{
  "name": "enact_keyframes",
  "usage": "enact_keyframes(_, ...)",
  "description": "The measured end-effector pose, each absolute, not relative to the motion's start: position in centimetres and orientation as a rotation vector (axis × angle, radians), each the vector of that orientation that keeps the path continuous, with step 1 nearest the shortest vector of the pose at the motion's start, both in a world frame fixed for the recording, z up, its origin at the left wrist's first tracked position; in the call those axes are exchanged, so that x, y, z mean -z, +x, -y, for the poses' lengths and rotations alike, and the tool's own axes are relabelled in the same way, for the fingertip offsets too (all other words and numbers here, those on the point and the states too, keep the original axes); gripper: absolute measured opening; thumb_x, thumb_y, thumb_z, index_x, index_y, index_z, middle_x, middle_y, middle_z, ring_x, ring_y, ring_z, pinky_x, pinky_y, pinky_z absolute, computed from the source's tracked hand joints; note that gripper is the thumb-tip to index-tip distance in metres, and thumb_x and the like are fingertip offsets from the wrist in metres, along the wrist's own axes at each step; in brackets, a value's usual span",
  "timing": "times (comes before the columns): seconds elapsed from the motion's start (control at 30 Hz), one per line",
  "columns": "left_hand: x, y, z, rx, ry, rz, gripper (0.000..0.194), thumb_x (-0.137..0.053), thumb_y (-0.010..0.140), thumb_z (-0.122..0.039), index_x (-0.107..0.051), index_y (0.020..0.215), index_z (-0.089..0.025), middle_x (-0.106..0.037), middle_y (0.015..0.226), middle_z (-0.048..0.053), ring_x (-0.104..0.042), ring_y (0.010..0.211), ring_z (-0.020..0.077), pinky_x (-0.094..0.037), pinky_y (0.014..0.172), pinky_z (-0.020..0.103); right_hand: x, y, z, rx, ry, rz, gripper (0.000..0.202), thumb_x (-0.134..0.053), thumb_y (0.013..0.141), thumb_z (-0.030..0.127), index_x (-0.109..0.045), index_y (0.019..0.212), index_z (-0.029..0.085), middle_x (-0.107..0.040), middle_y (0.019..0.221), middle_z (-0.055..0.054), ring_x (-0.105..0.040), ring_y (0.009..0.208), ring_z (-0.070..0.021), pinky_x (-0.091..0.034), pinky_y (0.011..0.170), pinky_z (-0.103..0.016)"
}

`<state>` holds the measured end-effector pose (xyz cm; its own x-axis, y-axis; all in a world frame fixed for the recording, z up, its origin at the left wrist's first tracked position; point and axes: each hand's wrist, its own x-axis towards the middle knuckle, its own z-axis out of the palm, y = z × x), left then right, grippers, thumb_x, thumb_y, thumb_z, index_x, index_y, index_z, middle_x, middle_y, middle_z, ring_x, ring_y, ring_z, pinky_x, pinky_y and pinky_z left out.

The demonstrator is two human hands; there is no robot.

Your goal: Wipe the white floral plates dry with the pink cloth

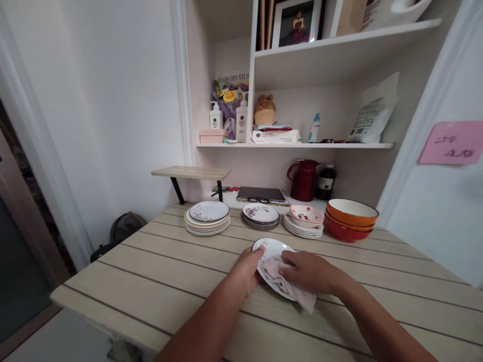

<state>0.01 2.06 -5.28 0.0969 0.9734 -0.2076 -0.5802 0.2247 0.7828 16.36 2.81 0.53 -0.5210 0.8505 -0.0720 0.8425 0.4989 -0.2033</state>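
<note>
My left hand [248, 268] grips the left edge of a white plate [278, 246] with a dark rim and small floral print, thumb on top. The plate is tilted just above or on the table; its underside is hidden. My right hand [309, 271] presses a pale pink cloth [281, 279] on the plate's face, fingers bunched round it. One corner of the cloth hangs past the plate's near edge. Behind the plate stand a stack of dark-rimmed plates [260, 213] and a stack of white dishes [303, 230] topped by a pink patterned bowl [306, 214].
Larger plates [207, 226] are stacked at the back left of the slatted table [158, 281]. Orange and red bowls [350, 218] are nested at the back right. Behind them are a red jug [304, 181], a dark bottle [326, 183], a laptop [262, 194] and a small raised shelf [190, 173].
</note>
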Motion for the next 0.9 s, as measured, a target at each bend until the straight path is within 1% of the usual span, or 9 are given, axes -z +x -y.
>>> enact_keyframes(0.1,5.3,0.0,-2.0,-1.252,0.605,-0.824,0.032,-0.066,0.078,-0.029,-0.065,0.100,-0.007,-0.072,0.086,0.016,-0.068,0.076,0.0240,-0.051,0.075,0.034,-0.3,16.1,-2.9,-0.345,-1.497,2.643,0.025,-0.047,0.082,0.040,-0.063,0.088,0.022,-0.069,0.091,-0.008,-0.060,0.080,-0.0223,-0.031,0.062,-0.030)
enact_keyframes(0.27,5.0,0.0,-2.0,-1.222,0.596,-0.859,0.029,-0.062,0.081,-0.029,-0.064,0.101,-0.009,-0.072,0.082,0.013,-0.067,0.068,0.0220,-0.051,0.069,0.034,0.6,14.9,-2.9,-0.225,-1.582,2.509,0.033,-0.043,0.085,0.045,-0.059,0.103,0.022,-0.069,0.098,-0.010,-0.061,0.085,-0.0252,-0.030,0.062,-0.030)
enact_keyframes(0.33,4.9,0.1,-1.9,-1.218,0.597,-0.864,0.027,-0.060,0.082,-0.029,-0.064,0.100,-0.009,-0.072,0.080,0.013,-0.066,0.066,0.0211,-0.051,0.066,0.032,0.8,14.6,-2.9,-0.187,-1.596,2.487,0.035,-0.040,0.086,0.046,-0.057,0.106,0.023,-0.069,0.099,-0.011,-0.061,0.087,-0.0264,-0.030,0.062,-0.031)
enact_keyframes(0.5,4.7,0.1,-1.6,-1.213,0.602,-0.875,0.030,-0.061,0.081,-0.030,-0.064,0.104,-0.011,-0.072,0.080,0.011,-0.065,0.062,0.0195,-0.050,0.065,0.032,0.9,14.5,-2.8,-0.187,-1.615,2.482,0.035,-0.040,0.087,0.047,-0.056,0.106,0.023,-0.069,0.100,-0.011,-0.062,0.088,-0.0271,-0.029,0.061,-0.031)
enact_keyframes(0.6,4.7,0.0,-1.5,-1.219,0.608,-0.869,0.030,-0.061,0.081,-0.030,-0.064,0.105,-0.010,-0.072,0.082,0.012,-0.065,0.063,0.0197,-0.050,0.066,0.032,0.8,14.6,-2.9,-0.190,-1.630,2.486,0.034,-0.040,0.086,0.047,-0.056,0.105,0.023,-0.069,0.099,-0.011,-0.062,0.086,-0.0267,-0.028,0.060,-0.030)
enact_keyframes(0.8,4.8,0.0,-1.7,-1.213,0.617,-0.858,0.030,-0.061,0.081,-0.029,-0.064,0.104,-0.009,-0.072,0.084,0.013,-0.067,0.069,0.0215,-0.051,0.069,0.033,0.5,15.4,-3.0,-0.250,-1.556,2.626,0.030,-0.043,0.084,0.045,-0.061,0.091,0.022,-0.069,0.092,-0.009,-0.061,0.080,-0.0235,-0.027,0.058,-0.030)
enact_keyframes(0.9,4.9,0.0,-1.8,-1.218,0.619,-0.853,0.030,-0.061,0.081,-0.029,-0.064,0.103,-0.009,-0.072,0.085,0.014,-0.067,0.069,0.0216,-0.051,0.069,0.033,0.6,15.5,-3.0,-0.264,-1.527,2.600,0.030,-0.043,0.084,0.045,-0.061,0.095,0.023,-0.069,0.094,-0.009,-0.061,0.081,-0.0240,-0.028,0.059,-0.030)
